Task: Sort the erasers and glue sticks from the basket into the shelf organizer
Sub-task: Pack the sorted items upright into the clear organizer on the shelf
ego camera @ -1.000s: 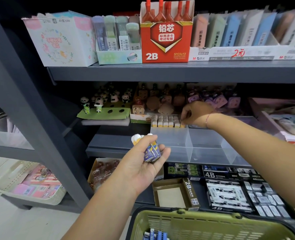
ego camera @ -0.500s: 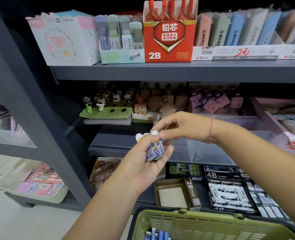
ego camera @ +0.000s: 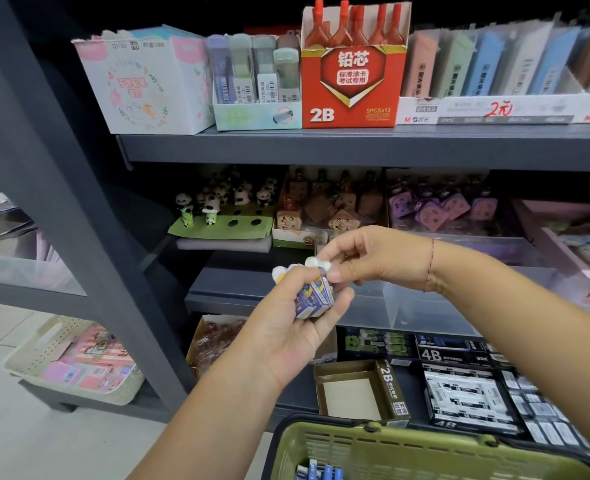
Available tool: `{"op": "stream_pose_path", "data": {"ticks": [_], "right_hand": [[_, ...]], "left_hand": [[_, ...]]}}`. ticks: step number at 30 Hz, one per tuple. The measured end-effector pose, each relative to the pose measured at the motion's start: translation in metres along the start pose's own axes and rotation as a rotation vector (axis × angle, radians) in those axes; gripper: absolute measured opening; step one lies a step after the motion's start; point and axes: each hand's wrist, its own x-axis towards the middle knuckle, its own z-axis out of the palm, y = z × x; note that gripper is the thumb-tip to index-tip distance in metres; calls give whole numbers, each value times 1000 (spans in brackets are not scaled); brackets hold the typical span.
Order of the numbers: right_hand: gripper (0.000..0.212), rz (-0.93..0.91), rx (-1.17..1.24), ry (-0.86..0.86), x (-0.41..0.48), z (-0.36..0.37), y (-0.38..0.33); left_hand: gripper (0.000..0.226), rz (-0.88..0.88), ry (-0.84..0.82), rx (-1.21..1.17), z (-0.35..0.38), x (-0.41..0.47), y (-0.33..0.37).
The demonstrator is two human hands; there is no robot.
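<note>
**Erasers (ego camera: 313,298): held in front of the organizer**

Small bundle in blue-and-white wrappers, gripped in the left hand (ego camera: 286,330) with fingers curled round it. Right hand (ego camera: 373,259) pinches the white tip of the top piece. Clear organizer (ego camera: 425,306) just behind, on the grey shelf (ego camera: 245,285). Green basket (ego camera: 390,441) below, with more pieces inside.

Soft, even light falls on your grip: your left hand (ego camera: 286,327) holding the erasers (ego camera: 312,299) and your right hand (ego camera: 373,258) pinching a white end both look sharp, with little shadow. Above the grip the red box (ego camera: 352,88) is bright. Behind it the panda figures (ego camera: 213,206) sit in dim shadow. Far right the pastel packs (ego camera: 494,64) smear, below the basket (ego camera: 390,441) rim blurs, and left the upright (ego camera: 78,202) leans with lens distortion.
</note>
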Motion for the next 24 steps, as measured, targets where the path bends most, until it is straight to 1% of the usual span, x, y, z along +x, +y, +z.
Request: {"op": "stream_pose_path", "data": {"ticks": [2, 4, 7, 8, 11, 13, 16, 19, 21, 23, 24], "right_hand": [[13, -1, -31, 39, 0, 2, -2], [10, -23, -24, 88, 0, 2, -4], [6, -12, -7, 156, 2, -1, -4], [6, 15, -8, 154, 3, -2, -4], [16, 88, -56, 92, 3, 2, -1], [13, 114, -75, 92, 4, 4, -1], [10, 139, -25, 116, 6, 3, 1], [12, 183, 78, 122, 5, 1, -2], [14, 186, 133, 208, 5, -7, -8], [20, 150, 188, 373, 9, -22, -13], [24, 125, 150, 455, 12, -29, -15]], "left_hand": [[24, 8, 5, 13, 0, 0, 1], [21, 14, 14, 9, -1, 1, 2], [24, 14, 74, -44, -4, 4, 2], [25, 14, 88, -62, -5, 5, 2], [25, 11, 97, -77, -5, 5, 1], [21, 16, 95, -67, -4, 4, 1], [19, 18, 120, -72, -4, 3, 1], [20, 30, 149, -107, -6, 6, 5], [12, 46, 158, -146, -8, 6, 8], [7, 62, 192, -186, -9, 7, 11], [7, 68, 215, -201, -10, 6, 12]]}}
